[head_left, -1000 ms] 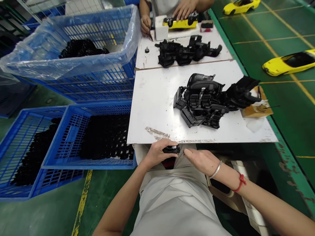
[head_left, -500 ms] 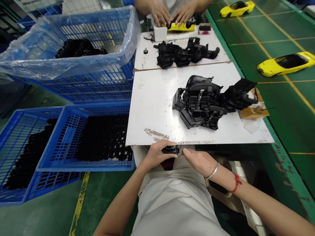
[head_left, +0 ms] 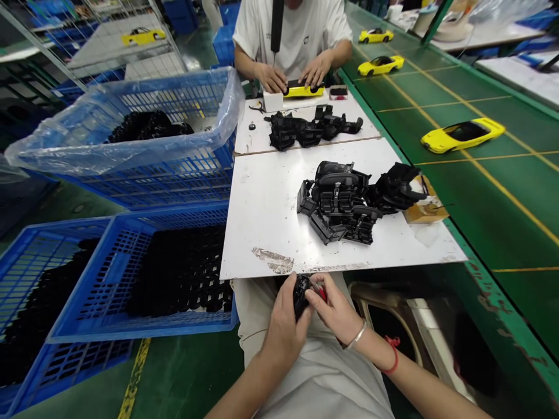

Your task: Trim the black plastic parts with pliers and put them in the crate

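Black part (head_left: 301, 295) gripped in my left hand (head_left: 283, 319), by worktop (head_left: 262, 201) near edge; right hand (head_left: 338, 311) pinches red thing (head_left: 322, 293).

Nothing legible; the small mark (head_left: 305, 40) on the white shirt (head_left: 325, 23) is unreadable

Black parts (head_left: 338, 199) on white tabletop (head_left: 257, 215); blue crates (head_left: 152, 336); yellow cars (head_left: 463, 135); green conveyor with yellow grid lines (head_left: 484, 201)
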Demonstrator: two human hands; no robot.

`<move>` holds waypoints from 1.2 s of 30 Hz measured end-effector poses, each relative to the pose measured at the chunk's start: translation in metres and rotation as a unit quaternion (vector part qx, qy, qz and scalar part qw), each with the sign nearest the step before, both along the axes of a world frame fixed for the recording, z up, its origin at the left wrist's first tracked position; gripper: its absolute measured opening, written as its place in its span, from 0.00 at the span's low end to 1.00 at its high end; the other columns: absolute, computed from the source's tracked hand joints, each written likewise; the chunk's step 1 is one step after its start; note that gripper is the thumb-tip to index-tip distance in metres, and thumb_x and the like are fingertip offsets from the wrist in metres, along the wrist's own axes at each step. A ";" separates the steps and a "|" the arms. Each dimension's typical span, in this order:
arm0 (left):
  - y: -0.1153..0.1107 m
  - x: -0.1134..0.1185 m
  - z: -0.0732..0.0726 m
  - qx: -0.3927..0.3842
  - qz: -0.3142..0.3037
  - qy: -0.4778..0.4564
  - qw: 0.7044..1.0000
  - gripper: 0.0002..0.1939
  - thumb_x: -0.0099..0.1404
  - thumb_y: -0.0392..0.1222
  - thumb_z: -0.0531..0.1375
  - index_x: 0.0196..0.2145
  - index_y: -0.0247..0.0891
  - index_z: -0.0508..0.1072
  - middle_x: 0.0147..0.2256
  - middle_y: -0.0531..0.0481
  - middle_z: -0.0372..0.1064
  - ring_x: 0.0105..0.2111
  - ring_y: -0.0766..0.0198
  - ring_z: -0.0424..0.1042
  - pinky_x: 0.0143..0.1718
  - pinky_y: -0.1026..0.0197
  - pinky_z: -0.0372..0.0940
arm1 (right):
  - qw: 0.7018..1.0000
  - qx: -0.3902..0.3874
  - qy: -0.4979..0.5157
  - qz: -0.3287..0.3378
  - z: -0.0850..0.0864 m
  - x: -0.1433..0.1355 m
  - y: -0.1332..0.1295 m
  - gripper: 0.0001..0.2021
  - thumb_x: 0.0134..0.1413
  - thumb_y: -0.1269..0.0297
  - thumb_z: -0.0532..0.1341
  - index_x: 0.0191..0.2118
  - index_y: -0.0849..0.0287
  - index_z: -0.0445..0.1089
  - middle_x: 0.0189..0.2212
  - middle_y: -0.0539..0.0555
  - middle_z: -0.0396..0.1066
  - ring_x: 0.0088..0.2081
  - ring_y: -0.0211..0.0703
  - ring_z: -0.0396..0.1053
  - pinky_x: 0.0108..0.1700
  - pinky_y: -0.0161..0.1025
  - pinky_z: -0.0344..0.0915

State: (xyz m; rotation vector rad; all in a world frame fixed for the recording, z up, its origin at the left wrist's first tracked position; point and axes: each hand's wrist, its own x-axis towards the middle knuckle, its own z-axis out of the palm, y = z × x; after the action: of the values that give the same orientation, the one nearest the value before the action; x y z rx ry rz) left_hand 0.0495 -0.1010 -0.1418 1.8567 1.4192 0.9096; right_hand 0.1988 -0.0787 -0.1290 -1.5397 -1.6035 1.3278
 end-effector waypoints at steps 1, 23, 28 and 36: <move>-0.006 -0.002 0.002 -0.024 -0.014 0.000 1.000 0.34 0.65 0.39 0.55 0.65 0.38 0.45 0.62 0.35 0.53 0.61 0.48 0.57 0.58 0.45 0.61 | 1.000 -0.004 0.005 0.000 -0.001 -0.002 0.001 0.15 0.60 0.50 0.51 0.44 0.57 0.57 0.23 0.45 0.62 0.25 0.38 0.61 0.30 0.36 0.60; 0.074 -0.029 0.025 -0.153 -0.229 -0.034 0.961 0.51 0.37 0.55 0.73 0.58 0.42 0.61 0.46 0.44 0.68 0.45 0.53 0.68 0.48 0.54 0.63 | 0.996 -0.003 0.064 0.060 -0.001 0.012 0.021 0.21 0.58 0.51 0.54 0.52 0.60 0.59 0.31 0.52 0.69 0.32 0.40 0.68 0.35 0.38 0.64; 0.080 -0.037 0.023 -0.198 -0.156 -0.036 0.967 0.36 0.44 0.54 0.71 0.50 0.42 0.69 0.43 0.47 0.70 0.43 0.56 0.69 0.45 0.57 0.63 | 0.997 0.071 0.001 0.015 0.001 0.027 0.025 0.13 0.62 0.54 0.50 0.46 0.58 0.59 0.34 0.54 0.71 0.34 0.41 0.69 0.37 0.39 0.65; 0.086 -0.039 0.020 -0.222 -0.159 -0.085 0.958 0.22 0.48 0.50 0.70 0.40 0.40 0.75 0.37 0.50 0.73 0.38 0.60 0.70 0.39 0.62 0.63 | 0.926 0.253 -0.213 0.180 -0.015 0.036 0.017 0.14 0.67 0.63 0.42 0.41 0.59 0.62 0.28 0.53 0.69 0.26 0.39 0.68 0.26 0.34 0.60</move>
State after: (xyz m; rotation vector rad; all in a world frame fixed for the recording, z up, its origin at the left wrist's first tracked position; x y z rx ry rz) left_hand 0.0109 -0.0147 -0.1219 1.5624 1.0709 0.5217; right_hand 0.2344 -0.0614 -0.1437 -1.2970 -2.3651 0.6583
